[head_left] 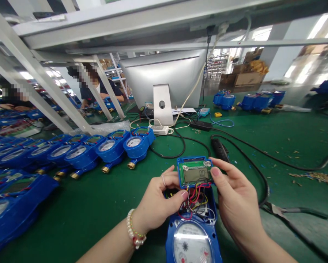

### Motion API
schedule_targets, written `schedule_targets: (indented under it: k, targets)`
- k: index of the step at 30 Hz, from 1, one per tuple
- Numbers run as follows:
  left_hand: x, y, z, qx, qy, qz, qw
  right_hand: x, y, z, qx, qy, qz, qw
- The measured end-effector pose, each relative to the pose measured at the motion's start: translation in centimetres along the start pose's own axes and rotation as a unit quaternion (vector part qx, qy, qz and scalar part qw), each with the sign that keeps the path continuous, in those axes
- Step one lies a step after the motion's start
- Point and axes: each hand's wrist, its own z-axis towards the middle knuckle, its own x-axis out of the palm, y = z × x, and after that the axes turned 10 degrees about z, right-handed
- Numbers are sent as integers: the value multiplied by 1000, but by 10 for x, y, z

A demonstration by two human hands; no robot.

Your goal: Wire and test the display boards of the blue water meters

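Note:
A blue water meter (192, 237) with a round dial lies at the bottom centre, its upper compartment full of red, yellow, white and black wires (198, 204). Above that compartment a blue-framed display module (195, 173) with a green circuit board and a lit-up "00" reading is raised, its wires running down into the meter. My right hand (235, 197) pinches the module's right edge between thumb and fingers. My left hand (164, 197) is closed around the module's lower left, the thumb at the wires below it.
Rows of blue meters (78, 153) fill the left side. Behind stands a monitor (164, 80) with cables and a white adapter (159, 130). To the right are a black-handled tool (220, 149), pliers (279, 210), scattered screws (320, 178) and more meters (257, 101). People sit beyond the metal frame.

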Motion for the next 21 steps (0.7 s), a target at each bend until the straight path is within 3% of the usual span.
schedule_targets:
  k: [6,16,21]
  targets:
    - [6,6,1,-25,-51,-14,998,0,-2,-2,-12,-15,-21,1000]
    - [0,-3,2,-28,21,-126,991,4,1,-5,-40,-57,-69,995]
    - [0,-1,1,-55,7,-162,985,3,0,-4,-21,-38,-48,998]
